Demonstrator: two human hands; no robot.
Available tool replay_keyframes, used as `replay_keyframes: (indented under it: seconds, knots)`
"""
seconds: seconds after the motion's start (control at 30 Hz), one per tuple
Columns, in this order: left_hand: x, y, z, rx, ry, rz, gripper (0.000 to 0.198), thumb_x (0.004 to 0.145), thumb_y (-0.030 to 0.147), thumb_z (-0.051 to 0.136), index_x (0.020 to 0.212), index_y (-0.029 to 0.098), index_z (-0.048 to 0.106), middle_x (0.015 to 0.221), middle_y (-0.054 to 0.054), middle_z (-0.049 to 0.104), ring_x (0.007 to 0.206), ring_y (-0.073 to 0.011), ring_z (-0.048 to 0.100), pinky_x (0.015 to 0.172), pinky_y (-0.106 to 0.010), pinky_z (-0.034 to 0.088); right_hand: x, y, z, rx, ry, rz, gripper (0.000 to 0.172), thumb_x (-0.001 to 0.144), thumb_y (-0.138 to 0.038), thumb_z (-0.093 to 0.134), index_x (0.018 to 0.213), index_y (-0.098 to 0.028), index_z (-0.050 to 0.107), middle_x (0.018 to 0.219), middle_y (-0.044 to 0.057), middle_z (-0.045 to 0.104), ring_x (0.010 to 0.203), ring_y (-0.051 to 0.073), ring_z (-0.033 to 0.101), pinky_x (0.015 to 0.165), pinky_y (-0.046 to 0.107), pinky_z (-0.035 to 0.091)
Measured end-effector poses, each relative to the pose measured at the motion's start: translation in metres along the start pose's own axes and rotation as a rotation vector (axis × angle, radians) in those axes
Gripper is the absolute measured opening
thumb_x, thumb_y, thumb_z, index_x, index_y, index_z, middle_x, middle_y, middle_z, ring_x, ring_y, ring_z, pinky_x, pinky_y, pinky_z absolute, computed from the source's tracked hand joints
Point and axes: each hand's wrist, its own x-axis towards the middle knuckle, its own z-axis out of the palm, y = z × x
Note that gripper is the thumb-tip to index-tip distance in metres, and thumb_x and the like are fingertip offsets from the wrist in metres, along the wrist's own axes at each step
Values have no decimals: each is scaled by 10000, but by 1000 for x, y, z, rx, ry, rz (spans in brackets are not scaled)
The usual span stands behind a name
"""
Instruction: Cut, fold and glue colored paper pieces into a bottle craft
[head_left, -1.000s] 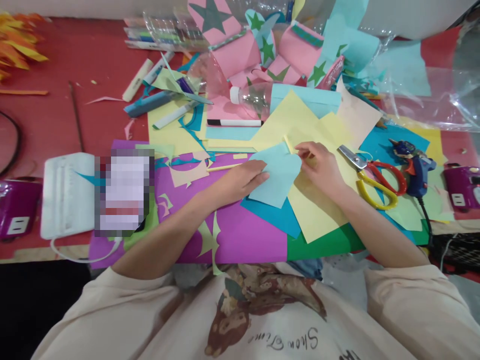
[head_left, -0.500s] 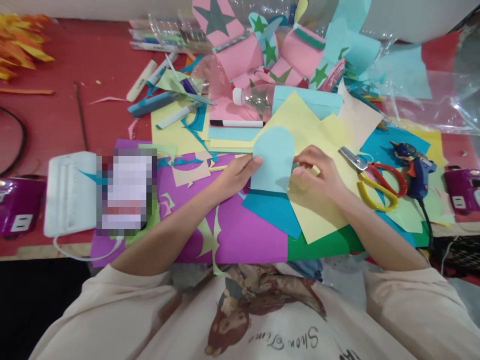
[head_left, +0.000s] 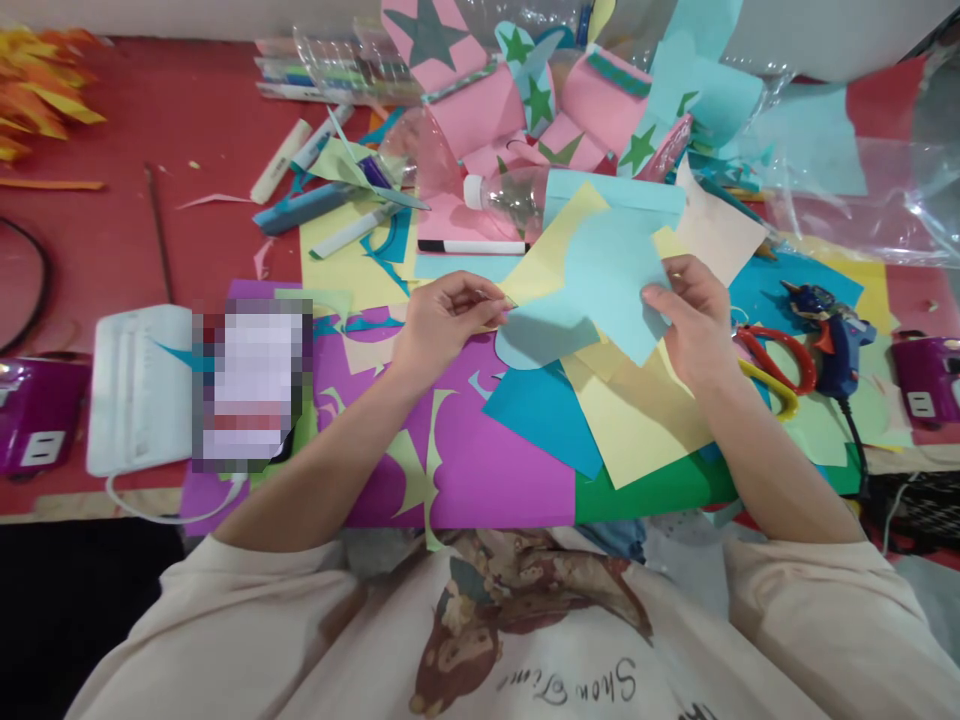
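Note:
My right hand [head_left: 694, 315] grips the right edge of a light blue paper cutout [head_left: 592, 290] with one rounded end, held tilted above the coloured sheets. My left hand [head_left: 442, 320] is closed in a pinch beside the cutout's rounded left end, fingertips on something thin that I cannot make out. Under both hands lie a pale yellow sheet [head_left: 637, 420], a dark teal sheet [head_left: 544, 415] and a purple sheet [head_left: 480, 460].
Red and yellow scissors [head_left: 776, 375] and a blue glue gun [head_left: 829, 335] lie right of my right hand. A clear plastic bottle [head_left: 502, 195], a black marker [head_left: 469, 246], pens and pink star-cut papers crowd the far side. A white box [head_left: 135, 385] sits left.
The blue cutout was lifted off the table, stood up, then turned sideways. My right hand moved right to its edge; my left hand let go of it and closed into a pinch.

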Motion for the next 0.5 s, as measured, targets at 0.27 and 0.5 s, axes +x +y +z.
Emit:
replay_keyframes:
  seconds: [0.27, 0.5]
  knots:
    - [-12, 8, 4, 20, -141, 93, 257, 820, 408, 653, 874, 157, 657, 615, 13, 672, 488, -91, 624, 498, -204, 538, -13, -18, 11, -432, -668, -69, 164, 834, -365, 651, 870, -239, 750, 836, 19, 743, 729, 169, 638, 695, 319, 479]
    - [-18, 8, 10, 72, -315, 92, 458, 805, 623, 600, 712, 184, 511, 483, 37, 582, 391, -79, 537, 397, -180, 443, -14, -5, 18, -723, -608, -413, 243, 859, -392, 632, 1039, -255, 721, 889, 62, 695, 873, 229, 615, 790, 388, 411]
